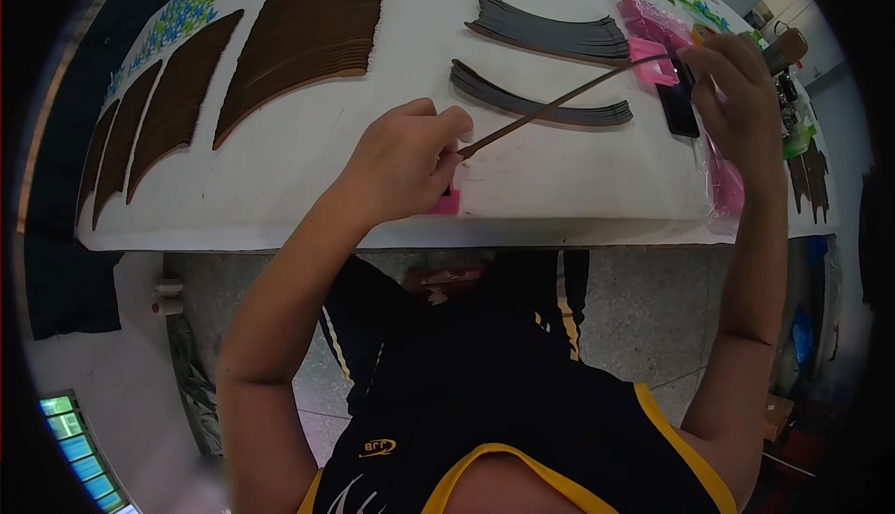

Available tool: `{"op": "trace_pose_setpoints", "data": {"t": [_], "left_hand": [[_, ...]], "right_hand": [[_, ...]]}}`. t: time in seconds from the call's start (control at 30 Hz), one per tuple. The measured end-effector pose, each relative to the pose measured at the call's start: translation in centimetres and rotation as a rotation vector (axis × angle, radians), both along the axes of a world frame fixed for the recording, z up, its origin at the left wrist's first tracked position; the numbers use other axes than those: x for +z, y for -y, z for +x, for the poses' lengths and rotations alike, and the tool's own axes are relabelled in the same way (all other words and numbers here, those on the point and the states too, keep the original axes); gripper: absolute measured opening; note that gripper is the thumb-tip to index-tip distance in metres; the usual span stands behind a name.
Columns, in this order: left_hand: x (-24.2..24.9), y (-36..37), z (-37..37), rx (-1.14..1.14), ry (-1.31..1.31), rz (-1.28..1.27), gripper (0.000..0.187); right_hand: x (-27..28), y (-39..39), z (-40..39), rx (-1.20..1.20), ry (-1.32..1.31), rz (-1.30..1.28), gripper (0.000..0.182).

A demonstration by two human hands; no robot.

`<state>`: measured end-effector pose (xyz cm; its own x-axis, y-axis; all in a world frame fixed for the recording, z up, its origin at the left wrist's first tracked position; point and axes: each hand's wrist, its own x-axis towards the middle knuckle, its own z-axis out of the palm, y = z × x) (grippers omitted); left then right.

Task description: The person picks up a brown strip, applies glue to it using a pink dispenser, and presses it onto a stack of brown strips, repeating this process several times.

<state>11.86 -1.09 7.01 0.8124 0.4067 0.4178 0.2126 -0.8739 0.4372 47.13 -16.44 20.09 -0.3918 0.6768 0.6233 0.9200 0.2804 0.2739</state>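
Note:
A long, thin brown strip (559, 101) is stretched between my hands, slanting up to the right and bowed slightly. My left hand (401, 160) is closed on its lower end, fingers pinched. My right hand (741, 99) grips the far end, higher up. Beneath the strip lies a curved bundle of grey strips (541, 104) with brown edges. A larger grey bundle (550, 31) sits behind it. Just below my left hand a small pink object (447, 202) is partly covered by the fingers.
Stacks of brown strips (303, 34) lie on the left of the white table (308, 183). Blue and green small pieces (191, 11) are heaped behind them. Near my right hand are a black phone-like slab (678, 109), a pink tray (655, 62) and pink plastic wrapping (725, 188).

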Motion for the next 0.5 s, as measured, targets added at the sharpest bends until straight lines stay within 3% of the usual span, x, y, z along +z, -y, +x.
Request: {"op": "trace_pose_setpoints", "data": {"t": [0.17, 0.23, 0.27, 0.33, 0.4, 0.5], "left_hand": [[0.3, 0.4, 0.1, -0.059, 0.089, -0.089, 0.024], [1.7, 0.5, -0.9, -0.05, 0.08, -0.861, 0.018], [2.2, -0.3, -1.7, -0.039, 0.09, -0.847, 0.018], [3.1, -2.0, -3.7, -0.314, 0.178, -1.276, 0.015], [3.1, -2.9, -5.3, -0.311, 0.271, -1.335, 0.016], [2.6, -4.1, -7.2, -0.358, 0.42, -1.455, 0.018]], "right_hand": [[3.5, -1.7, -1.0, -0.022, -0.018, -0.064, 0.019], [4.2, -2.1, -0.1, -0.012, 0.017, -0.084, 0.018], [4.1, -2.1, 0.5, -0.011, -0.106, -0.17, 0.019], [3.2, -2.3, 1.6, 0.015, -0.222, -0.245, 0.021], [0.9, -2.4, 2.4, 0.08, -0.712, -0.511, 0.022], [-2.2, -2.5, 2.9, 0.102, -0.927, -0.703, 0.022]]}}
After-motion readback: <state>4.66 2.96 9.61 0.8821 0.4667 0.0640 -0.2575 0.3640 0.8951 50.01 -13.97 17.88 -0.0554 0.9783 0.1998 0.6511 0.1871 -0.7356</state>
